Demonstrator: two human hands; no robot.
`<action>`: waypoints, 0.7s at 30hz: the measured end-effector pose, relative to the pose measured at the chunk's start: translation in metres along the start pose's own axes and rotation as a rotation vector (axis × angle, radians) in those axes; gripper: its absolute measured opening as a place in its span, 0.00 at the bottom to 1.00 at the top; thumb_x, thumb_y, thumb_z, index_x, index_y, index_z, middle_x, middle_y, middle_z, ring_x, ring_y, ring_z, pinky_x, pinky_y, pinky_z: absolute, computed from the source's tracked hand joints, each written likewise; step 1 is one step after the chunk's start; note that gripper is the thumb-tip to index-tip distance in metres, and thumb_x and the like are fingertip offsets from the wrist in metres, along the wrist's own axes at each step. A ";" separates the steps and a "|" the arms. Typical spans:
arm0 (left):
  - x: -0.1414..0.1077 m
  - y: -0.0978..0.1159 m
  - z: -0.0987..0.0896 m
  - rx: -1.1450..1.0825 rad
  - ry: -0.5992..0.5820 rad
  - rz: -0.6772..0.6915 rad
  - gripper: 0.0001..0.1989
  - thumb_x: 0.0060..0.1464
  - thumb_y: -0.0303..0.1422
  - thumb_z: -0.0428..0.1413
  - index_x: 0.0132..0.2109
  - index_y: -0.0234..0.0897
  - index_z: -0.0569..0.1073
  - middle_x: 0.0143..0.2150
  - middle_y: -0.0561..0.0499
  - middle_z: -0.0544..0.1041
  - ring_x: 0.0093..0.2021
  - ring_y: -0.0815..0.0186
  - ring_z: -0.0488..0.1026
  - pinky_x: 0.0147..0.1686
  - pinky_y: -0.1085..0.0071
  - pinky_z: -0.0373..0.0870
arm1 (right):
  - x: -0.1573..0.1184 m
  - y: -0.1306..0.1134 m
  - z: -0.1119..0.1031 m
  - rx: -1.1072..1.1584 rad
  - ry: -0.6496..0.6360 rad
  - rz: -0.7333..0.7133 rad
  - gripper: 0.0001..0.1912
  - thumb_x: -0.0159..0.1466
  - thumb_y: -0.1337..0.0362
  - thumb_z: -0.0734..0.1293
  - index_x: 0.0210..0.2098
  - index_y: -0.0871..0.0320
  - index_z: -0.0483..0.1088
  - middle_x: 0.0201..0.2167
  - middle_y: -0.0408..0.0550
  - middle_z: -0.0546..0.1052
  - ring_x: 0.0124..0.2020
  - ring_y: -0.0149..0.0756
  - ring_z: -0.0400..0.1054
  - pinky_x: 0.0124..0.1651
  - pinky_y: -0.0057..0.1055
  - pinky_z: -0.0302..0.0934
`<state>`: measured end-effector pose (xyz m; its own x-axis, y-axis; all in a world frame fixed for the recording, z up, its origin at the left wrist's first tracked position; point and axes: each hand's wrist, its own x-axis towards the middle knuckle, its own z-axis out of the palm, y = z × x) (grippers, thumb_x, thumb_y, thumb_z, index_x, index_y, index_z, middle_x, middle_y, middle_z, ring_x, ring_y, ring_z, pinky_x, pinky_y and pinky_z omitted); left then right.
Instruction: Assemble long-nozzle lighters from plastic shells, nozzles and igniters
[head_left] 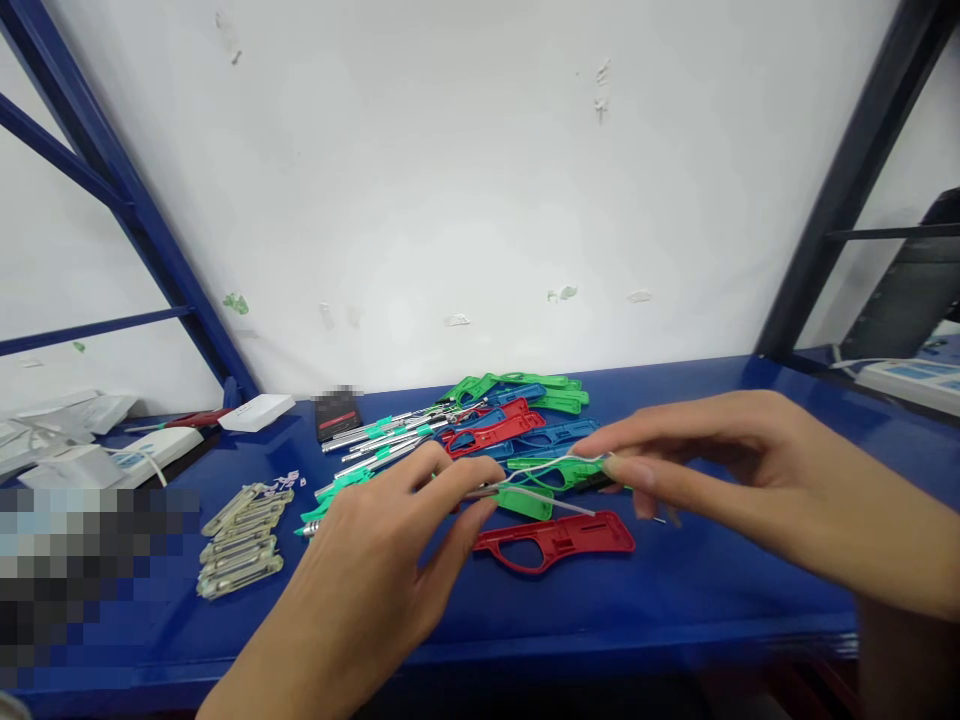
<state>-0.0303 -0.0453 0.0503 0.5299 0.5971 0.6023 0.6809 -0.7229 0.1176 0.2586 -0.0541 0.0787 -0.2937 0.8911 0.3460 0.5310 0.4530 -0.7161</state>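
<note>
Two hands: left hand (375, 550) and right hand (757, 480), both up over the blue table (712, 600), facing each other with a small gap between fingertips.
White wire: strung across that gap (553, 461), so it's already at the fingers on both sides. Long axis runs left to right, bowed up a bit, roughly along the table's front edge. Neither hand is really nearer, they've got an end each.
Left fingers: thumb and index nearly closed, pinching the wire bundle.
Right fingers: thumb and index tips together on the wire's other end, other fingers curled loosely under.
Pale strip: pokes out of the left pinch too (562, 502), slanting down to the right, free end over the red handle.
Red handle: lies on the table below the wire (600, 535), hollow side up, long axis also left to right, loop end toward the left thumb.
Green handle: just behind the red one (529, 502), partly blocked by wire and fingers.
Hard to see: whatever's inside the left pinch; the dark bit by the right fingertips (596, 482); a tiny shiny thing under that hand. Can't tell how high the wire sits above the red handle. Far-left patch is pixelated, both forearms cut off.
</note>
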 end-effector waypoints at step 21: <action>0.001 0.002 0.004 -0.040 -0.047 -0.024 0.10 0.74 0.31 0.52 0.57 0.50 0.71 0.47 0.56 0.80 0.41 0.62 0.81 0.40 0.66 0.75 | 0.012 0.008 0.023 -0.079 -0.076 -0.021 0.24 0.65 0.37 0.71 0.48 0.46 0.85 0.35 0.48 0.82 0.39 0.45 0.75 0.42 0.38 0.69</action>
<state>-0.0268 -0.0452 0.0481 0.5372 0.6293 0.5616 0.6732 -0.7211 0.1640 0.2413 -0.0401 0.0628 -0.3630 0.8783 0.3111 0.5841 0.4746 -0.6585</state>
